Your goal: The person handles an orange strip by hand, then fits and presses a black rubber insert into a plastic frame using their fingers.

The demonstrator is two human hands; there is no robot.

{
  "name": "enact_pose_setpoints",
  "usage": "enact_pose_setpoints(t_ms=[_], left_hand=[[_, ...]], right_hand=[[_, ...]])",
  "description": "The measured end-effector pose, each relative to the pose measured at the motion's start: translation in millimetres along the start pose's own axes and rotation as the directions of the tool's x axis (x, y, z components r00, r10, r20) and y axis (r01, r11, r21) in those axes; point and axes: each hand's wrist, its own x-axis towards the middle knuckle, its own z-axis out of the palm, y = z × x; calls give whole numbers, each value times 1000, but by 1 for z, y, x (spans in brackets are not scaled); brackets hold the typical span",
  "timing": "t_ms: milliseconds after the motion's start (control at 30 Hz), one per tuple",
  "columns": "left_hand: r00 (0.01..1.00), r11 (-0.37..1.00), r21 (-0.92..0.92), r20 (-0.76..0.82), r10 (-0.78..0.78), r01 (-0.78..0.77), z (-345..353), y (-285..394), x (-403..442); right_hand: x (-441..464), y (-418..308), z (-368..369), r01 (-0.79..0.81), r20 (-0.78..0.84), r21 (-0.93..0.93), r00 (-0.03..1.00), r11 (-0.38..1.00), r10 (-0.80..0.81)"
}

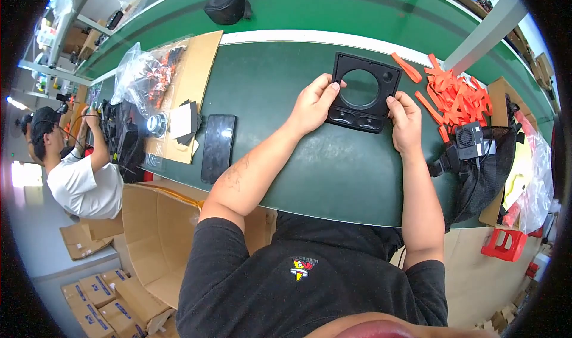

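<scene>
Between my two hands is a black square panel [385,93] with a large round hole through its middle and two glossy dark ovals along the near edge. My left hand [317,101] grips its left side, thumb on top. At the right edge, my right hand [406,118] pinches the panel with thumb and fingers. The panel is tilted above the green table [286,165], whose surface shows through the hole. A pile of orange straps [456,96] lies just right of my right hand. To the left of my left forearm rests a black phone [218,148].
A cardboard sheet [205,64] at left carries dark cards, a metal ring [157,124] and a plastic bag [134,78]. A black round device [226,7] sits on the far ledge. Black mesh [491,171] and an open carton are at right. A co-worker [86,180] is at far left.
</scene>
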Motion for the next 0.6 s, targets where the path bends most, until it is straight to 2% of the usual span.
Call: enact_pose_setpoints(t_ms=[600], left_hand=[[1000,999,33,-15,19,-18,0,-3,-1]], right_hand=[[0,5,0,0,-1,10,1000,1000,0]])
